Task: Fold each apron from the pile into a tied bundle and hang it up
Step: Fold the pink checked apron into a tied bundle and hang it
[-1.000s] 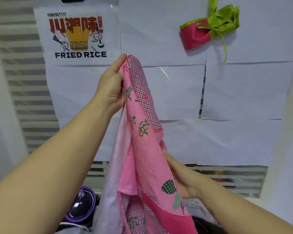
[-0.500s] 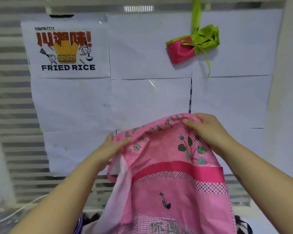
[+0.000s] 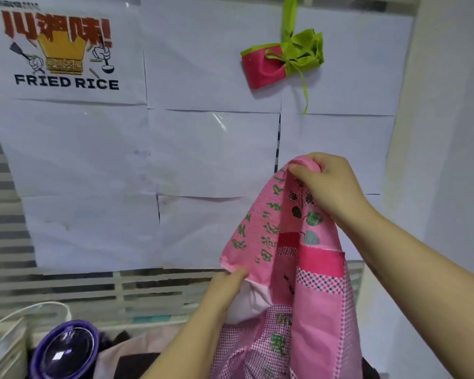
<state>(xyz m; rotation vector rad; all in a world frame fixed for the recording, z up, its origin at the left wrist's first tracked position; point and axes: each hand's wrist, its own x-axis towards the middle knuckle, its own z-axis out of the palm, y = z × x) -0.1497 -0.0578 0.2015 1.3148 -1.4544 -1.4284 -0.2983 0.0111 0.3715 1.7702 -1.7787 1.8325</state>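
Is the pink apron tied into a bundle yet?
No, the pink apron hangs loose, held by the right hand and left hand; only the red-and-green bundle is tied.

The pink apron (image 3: 318, 310) is matt woven cloth with a fine checked grain, and its pale lining is smoother. At 1 o'clock the tied bundle (image 3: 263, 68) is smooth red and lime fabric with a faint sheen. The wall sheets (image 3: 208, 160) are matt white paper, with a glossy streak of clear tape (image 3: 220, 123). At 7 o'clock a purple lid (image 3: 66, 351) looks like glossy plastic with a clear dome.
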